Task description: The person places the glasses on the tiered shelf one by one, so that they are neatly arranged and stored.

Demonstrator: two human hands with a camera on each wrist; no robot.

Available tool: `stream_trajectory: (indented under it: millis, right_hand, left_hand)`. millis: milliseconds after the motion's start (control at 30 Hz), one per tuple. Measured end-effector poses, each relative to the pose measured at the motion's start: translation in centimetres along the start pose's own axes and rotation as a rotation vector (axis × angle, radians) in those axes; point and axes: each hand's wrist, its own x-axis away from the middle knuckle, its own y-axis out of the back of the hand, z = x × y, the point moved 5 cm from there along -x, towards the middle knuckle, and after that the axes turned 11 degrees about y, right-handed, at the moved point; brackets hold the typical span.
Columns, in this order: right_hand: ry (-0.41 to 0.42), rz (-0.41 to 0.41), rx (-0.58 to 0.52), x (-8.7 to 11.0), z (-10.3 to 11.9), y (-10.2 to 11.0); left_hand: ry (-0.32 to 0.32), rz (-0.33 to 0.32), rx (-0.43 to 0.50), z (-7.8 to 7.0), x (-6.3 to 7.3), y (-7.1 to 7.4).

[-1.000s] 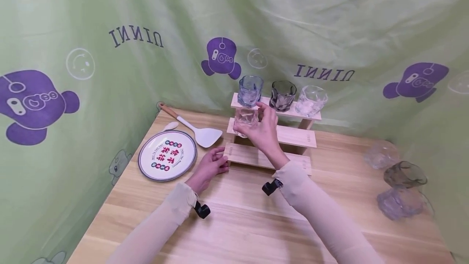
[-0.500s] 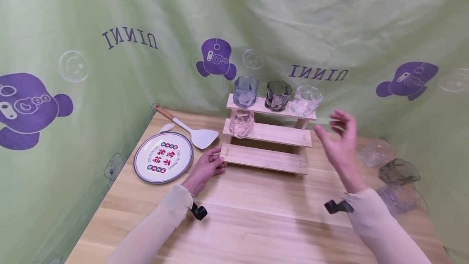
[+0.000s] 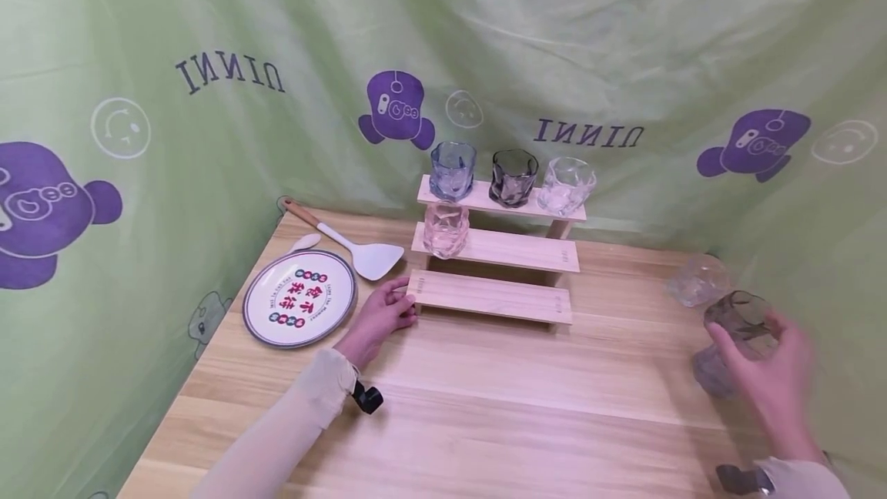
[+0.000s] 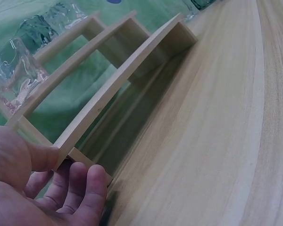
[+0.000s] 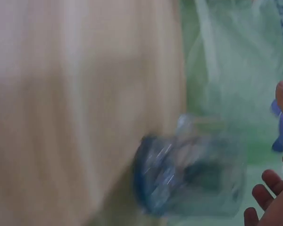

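With thumb above and fingers beneath, my left hand (image 3: 379, 318) grips the left end of the lowest step of a three-step wooden stand (image 3: 488, 297); the left wrist view shows this hold on the wooden edge (image 4: 99, 99). At the far right, my right hand (image 3: 779, 376) has thumb and fingers spread around a grey glass (image 3: 734, 308). Contact is hard to judge. A bluish glass (image 3: 712, 370) stands in front, partly hidden by the hand. In the right wrist view a glass (image 5: 193, 174) is blurred, apart from the visible fingers. A pink glass (image 3: 446, 229) sits on the middle step.
Blue (image 3: 453, 171), dark grey (image 3: 513, 178) and clear (image 3: 567, 186) glasses line the top step. Another clear glass (image 3: 698, 280) stands on the table (image 3: 499, 399) at right. To the left lie a plate (image 3: 277, 322), a spatula (image 3: 376, 260) and a white spoon (image 3: 305, 242). Green curtain (image 3: 312, 137) surrounds the table.
My right hand has let go of the pink glass on the middle step's left end and moved right to the grey glass. The left hand keeps its hold on the stand.
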Motion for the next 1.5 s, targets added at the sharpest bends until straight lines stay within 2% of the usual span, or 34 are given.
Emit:
stream_trajectory:
  millis: [133,267,433,633,833,967,1067,1200,1333,1500]
  right_hand:
    - [-0.057,0.127,0.027,1.4,-2.6,0.1]
    - [-0.075,0.205,-0.025,1.9,-3.3,-1.0]
    - [-0.052,0.230,-0.036,1.8,-2.7,-2.5]
    - [-0.022,0.266,-0.117,1.7,-1.1,-4.3]
    - [0.071,0.327,-0.171,2.4,-1.3,-5.2]
    - [0.150,0.357,-0.240,2.8,-1.7,-5.3]
    - [0.184,0.395,-0.243,2.9,-1.6,-5.3]
    - [0.127,0.450,-0.175,2.9,-1.4,-5.6]
    - [0.051,0.485,-0.159,3.0,-1.3,-6.3]
    - [0.055,0.490,-0.170,3.3,-1.1,-6.7]
  left_hand:
    - [0.005,-0.003,0.004,-0.1,0.1,0.2]
    - [0.003,0.002,0.011,-0.2,0.1,0.2]
    - [0.009,0.011,0.008,-0.2,0.1,-0.1]
    - [0.011,0.009,0.001,0.0,0.1,-0.3]
    - [0.015,0.018,0.003,0.2,-0.1,-0.1]
    - [0.022,0.011,0.004,0.0,-0.1,0.0]
    - [0.019,0.005,0.005,-0.2,0.0,0.0]
    - [0.017,0.001,0.004,-0.3,0.0,0.1]
    - [0.017,-0.002,0.004,-0.2,0.0,0.2]
    - [0.024,0.007,0.007,0.1,-0.2,0.0]
